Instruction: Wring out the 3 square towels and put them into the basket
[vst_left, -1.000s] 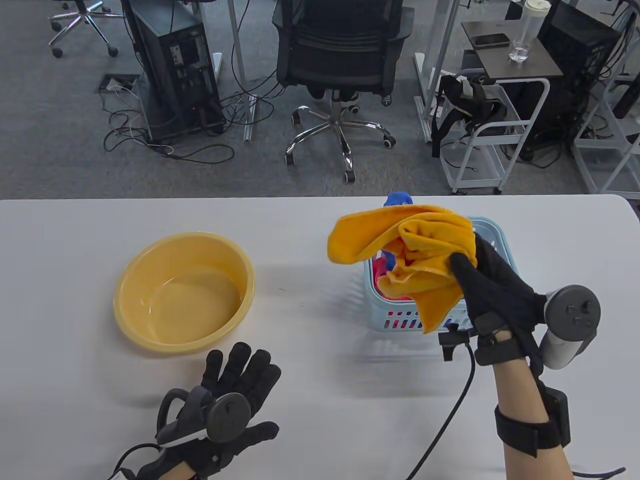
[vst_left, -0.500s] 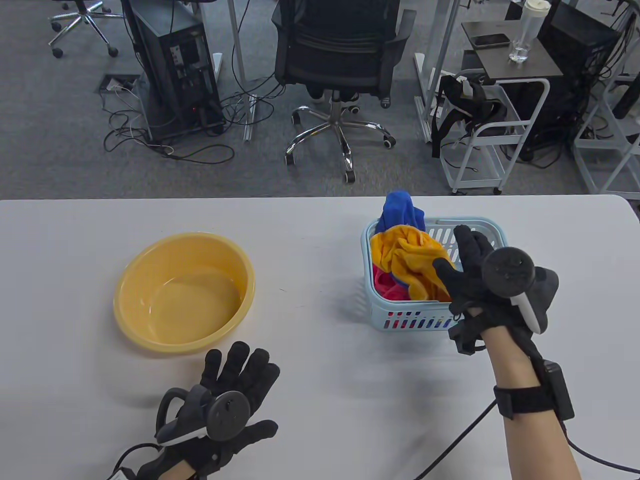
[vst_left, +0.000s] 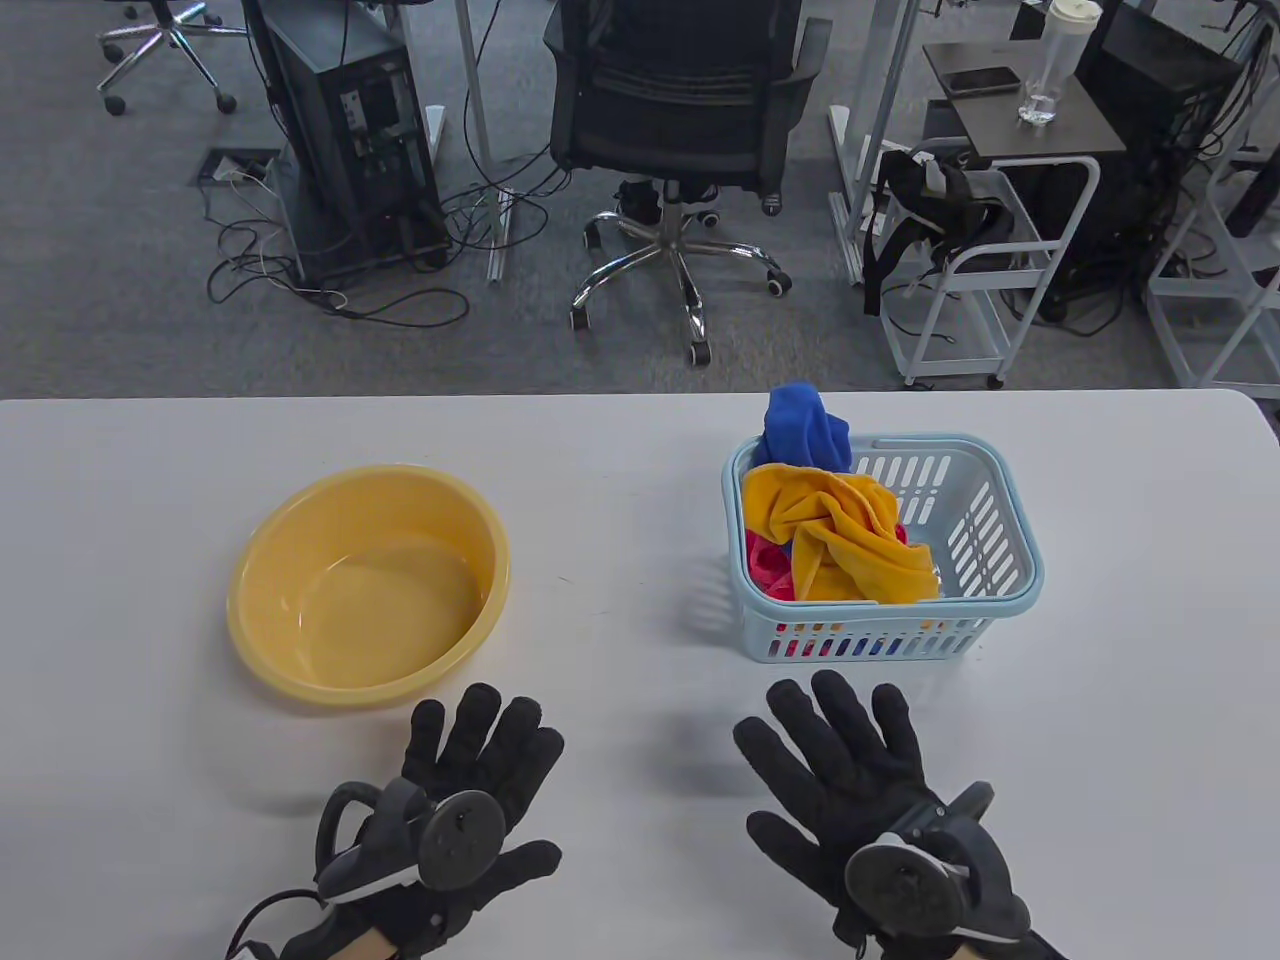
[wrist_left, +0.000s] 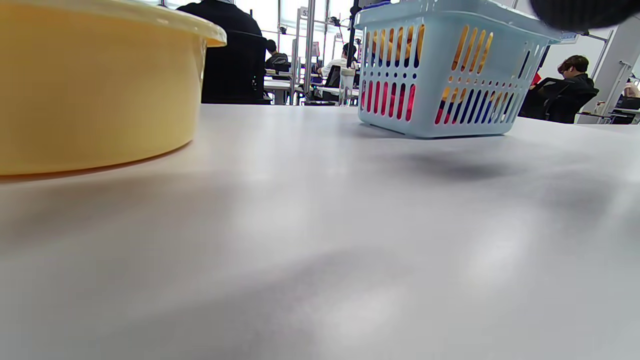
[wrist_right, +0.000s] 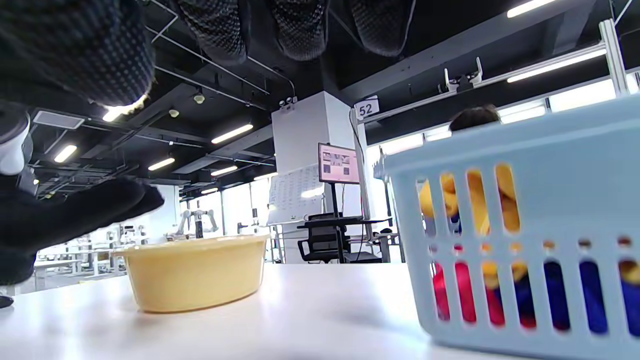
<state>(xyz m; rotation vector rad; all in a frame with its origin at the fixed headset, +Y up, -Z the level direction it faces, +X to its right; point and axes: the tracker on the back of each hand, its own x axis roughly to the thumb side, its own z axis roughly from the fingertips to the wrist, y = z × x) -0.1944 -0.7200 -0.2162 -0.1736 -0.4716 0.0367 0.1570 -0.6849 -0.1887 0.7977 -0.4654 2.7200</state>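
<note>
The right hand (vst_left: 860, 790) has let go of the orange towel (vst_left: 835, 535) and drawn back to the table's near edge, fingers spread, empty. The left hand (vst_left: 460, 790) lies flat and open nearby. Orange, blue (vst_left: 800, 425) and red (vst_left: 765, 560) towels sit in the basket (vst_left: 1005, 590), towards the far right; the task looks finished. Bare tabletop surrounds both hands.
</note>
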